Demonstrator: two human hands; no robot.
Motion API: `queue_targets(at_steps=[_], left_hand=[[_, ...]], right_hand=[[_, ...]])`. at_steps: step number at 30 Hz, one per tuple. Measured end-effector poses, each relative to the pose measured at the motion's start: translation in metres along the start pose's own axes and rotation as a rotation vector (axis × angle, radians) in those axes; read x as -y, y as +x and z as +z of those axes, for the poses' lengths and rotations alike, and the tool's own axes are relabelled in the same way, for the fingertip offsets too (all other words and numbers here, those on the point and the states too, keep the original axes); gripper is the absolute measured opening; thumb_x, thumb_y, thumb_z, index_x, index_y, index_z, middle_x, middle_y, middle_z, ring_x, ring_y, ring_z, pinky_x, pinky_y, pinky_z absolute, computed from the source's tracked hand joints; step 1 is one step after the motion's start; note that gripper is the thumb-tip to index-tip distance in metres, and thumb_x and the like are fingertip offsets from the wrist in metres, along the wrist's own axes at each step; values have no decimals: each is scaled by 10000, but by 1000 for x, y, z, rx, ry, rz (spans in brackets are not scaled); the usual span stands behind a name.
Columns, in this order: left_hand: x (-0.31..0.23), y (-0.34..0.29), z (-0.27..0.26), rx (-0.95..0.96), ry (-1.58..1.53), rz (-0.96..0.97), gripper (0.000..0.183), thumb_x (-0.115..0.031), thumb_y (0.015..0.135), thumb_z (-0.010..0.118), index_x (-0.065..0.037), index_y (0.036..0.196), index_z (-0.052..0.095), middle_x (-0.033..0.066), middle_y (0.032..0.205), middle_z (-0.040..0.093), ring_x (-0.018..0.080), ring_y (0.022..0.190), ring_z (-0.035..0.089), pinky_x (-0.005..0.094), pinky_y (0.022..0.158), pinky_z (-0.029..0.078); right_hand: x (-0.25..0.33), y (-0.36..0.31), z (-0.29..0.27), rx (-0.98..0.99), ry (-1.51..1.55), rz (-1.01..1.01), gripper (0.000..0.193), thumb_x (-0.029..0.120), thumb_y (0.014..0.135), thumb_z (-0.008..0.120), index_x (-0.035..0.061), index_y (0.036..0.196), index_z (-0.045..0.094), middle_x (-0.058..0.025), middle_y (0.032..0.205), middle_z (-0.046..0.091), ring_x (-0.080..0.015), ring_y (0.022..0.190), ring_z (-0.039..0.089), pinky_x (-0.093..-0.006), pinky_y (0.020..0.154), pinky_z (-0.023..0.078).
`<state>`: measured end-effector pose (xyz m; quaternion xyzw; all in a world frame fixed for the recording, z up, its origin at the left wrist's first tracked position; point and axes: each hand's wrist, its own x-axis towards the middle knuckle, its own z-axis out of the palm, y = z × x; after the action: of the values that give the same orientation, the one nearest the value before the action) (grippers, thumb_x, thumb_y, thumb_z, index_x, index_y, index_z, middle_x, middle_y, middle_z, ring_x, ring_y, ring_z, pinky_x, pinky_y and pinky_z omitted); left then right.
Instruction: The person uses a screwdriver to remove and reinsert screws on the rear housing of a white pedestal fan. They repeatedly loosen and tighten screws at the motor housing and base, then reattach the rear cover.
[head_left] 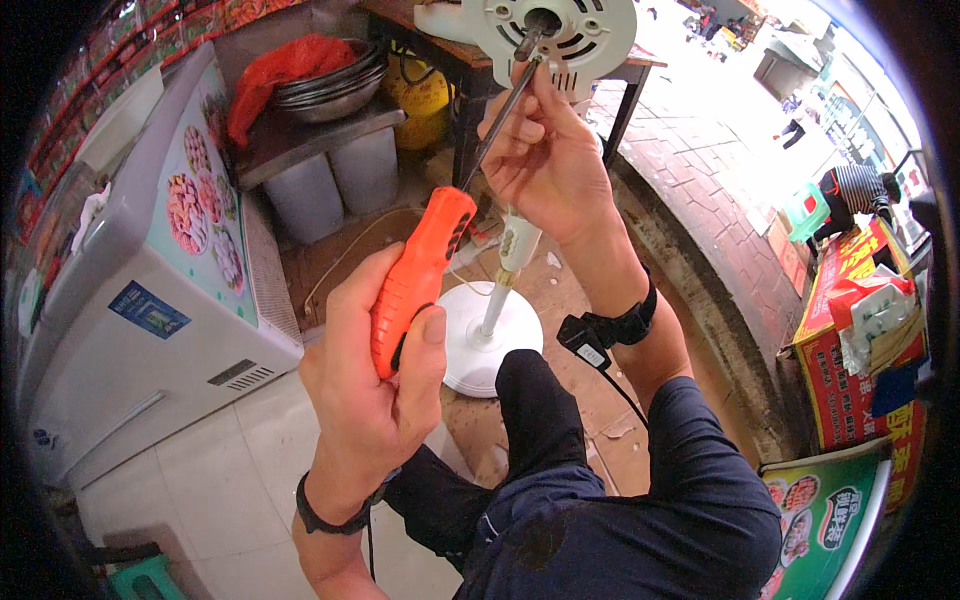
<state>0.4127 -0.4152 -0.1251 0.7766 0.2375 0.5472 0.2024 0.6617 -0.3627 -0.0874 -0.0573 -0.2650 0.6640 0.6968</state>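
As the left hand (372,385) grips a screwdriver (428,260), the right (560,165) touches its shaft (507,113).

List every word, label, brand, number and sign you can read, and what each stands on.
Wording isn't copied here; print stands on:
Green board, lower right: large characters.
Red-and-yellow box, right: yellow characters.
Blue sticker on the freezer: too small to read.
White label by the right wrist: too small.
Orange-handled screwdriver: none readable.
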Motion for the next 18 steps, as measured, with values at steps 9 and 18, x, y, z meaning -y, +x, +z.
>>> queue_targets(at_steps=[9,18], left_hand=[[-12,14,1,31,-9,-44,407,-117,943,733,50,1288,596,181,997,724,266,762,725,338,699,567],[-17,24,3,44,32,-49,413,-116,934,741,45,1285,595,199,1026,719,305,782,734,356,707,575]], right_hand=[[3,3,1,1,-8,-29,241,340,1031,663,130,1148,674,69,777,500,-68,662,452,-240,623,397],[4,6,-2,52,-19,-33,254,339,1016,685,122,1144,651,66,802,502,-68,678,447,-235,624,385]])
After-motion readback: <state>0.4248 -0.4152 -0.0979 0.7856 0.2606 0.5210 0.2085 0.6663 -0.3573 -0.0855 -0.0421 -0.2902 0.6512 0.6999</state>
